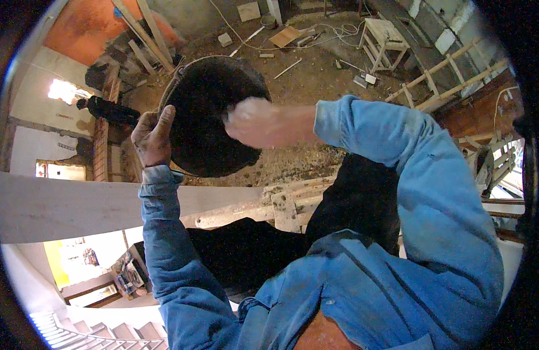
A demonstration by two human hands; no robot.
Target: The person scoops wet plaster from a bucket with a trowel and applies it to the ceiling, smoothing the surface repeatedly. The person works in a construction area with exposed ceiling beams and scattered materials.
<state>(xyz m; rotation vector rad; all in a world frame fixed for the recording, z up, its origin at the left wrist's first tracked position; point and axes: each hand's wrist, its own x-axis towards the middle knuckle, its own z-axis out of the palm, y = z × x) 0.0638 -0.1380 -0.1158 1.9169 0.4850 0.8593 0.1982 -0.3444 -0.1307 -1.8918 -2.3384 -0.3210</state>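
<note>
A large black bucket (214, 76) hangs in front of me, its dark inside facing up toward me. A thin rim or wire handle curves along its left side. My left hand (153, 139) grips the bucket's left edge, thumb uppermost and the other fingers partly hidden behind it. Over the bucket's right side is my right hand (260, 122), smeared by motion. Its fingers look curled, but whether they hold anything does not show. The bucket's contents are too dark to make out.
Below lies a dirt floor (316, 70) with boards and a cable. A wooden stool (386, 38) stands far right, near a wooden ladder (444, 76). A person in dark clothes (109, 109) is at the left. A pale beam (77, 207) crosses near me; stairs (118, 329) are lower left.
</note>
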